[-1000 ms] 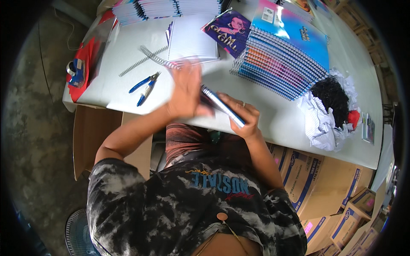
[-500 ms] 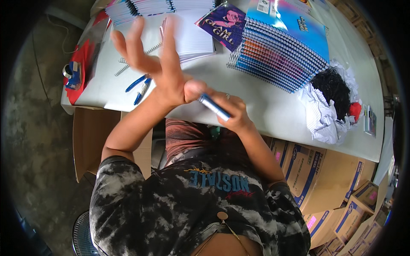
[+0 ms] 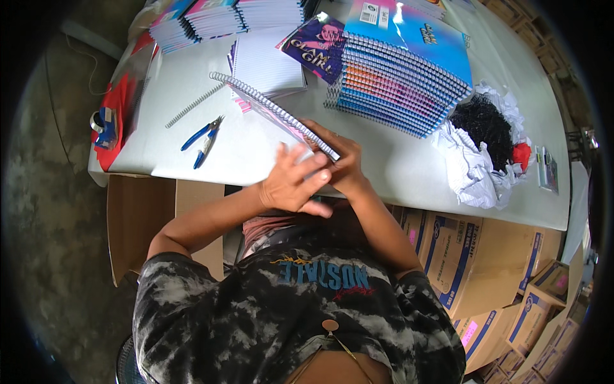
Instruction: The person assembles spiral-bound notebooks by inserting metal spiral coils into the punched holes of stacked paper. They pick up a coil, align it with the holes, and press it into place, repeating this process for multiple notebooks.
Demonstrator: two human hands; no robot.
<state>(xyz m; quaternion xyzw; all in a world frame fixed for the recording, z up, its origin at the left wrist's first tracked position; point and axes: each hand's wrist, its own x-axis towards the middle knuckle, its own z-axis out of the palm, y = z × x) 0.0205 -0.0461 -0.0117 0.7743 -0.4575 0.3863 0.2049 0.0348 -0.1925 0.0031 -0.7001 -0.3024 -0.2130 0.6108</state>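
Observation:
My right hand (image 3: 345, 160) is closed around the lower end of a spiral notebook (image 3: 275, 123), held tilted above the table with its wire binding facing up. My left hand (image 3: 297, 179) is just beside that lower end, its fingers spread and slightly blurred. Whether its fingertips touch the notebook I cannot tell. A loose wire coil (image 3: 195, 105) and blue-handled cutting pliers (image 3: 204, 139) lie on the table to the left. Behind the held notebook rests an open lined pad of pages (image 3: 268, 61).
A tall stack of spiral notebooks (image 3: 403, 77) stands at the right of the white table (image 3: 384, 176), beside a dark purple cover (image 3: 316, 48). Crumpled paper (image 3: 467, 166) with black tangled material (image 3: 483, 131) lies farther right. A tape dispenser (image 3: 105, 128) sits at the left edge. Cardboard boxes (image 3: 492, 262) are below.
My left hand has come down toward me from its raised place over the table. The spiral notebook now shows clearly in my right hand, where only a blurred blue-and-white end showed. The view has shifted slightly.

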